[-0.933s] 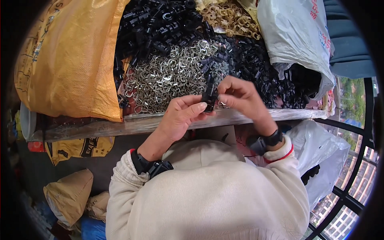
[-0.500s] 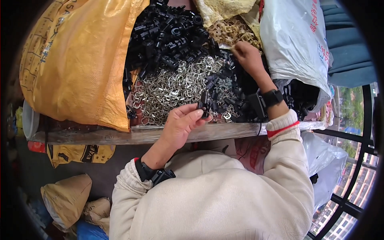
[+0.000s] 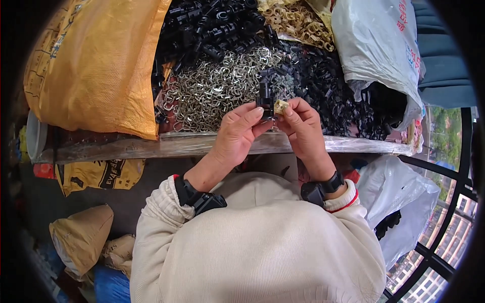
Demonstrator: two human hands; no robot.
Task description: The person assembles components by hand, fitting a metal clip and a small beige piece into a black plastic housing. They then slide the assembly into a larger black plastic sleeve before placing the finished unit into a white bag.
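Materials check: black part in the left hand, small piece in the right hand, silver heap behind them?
Black part: likely moulded plastic, matte with a dull sheen.
Small piece: pale brass-coloured, possibly metal; too small to be sure.
Silver heap: bent wire clips, bright glints suggest plated steel.
Left hand and right hand pinch them at the fingertips.

Big orange-yellow woven sack (image 3: pixel 96 65) fills the upper left of the frame. Black clips (image 3: pixel 217 25) sit top middle, silvery wire loops (image 3: pixel 212 91) below them, brassy gold ones (image 3: pixel 298 22) up top. White bag (image 3: pixel 379 50) upper right has red print. Cream sweater (image 3: pixel 257 247), black wristbands (image 3: pixel 199 197).
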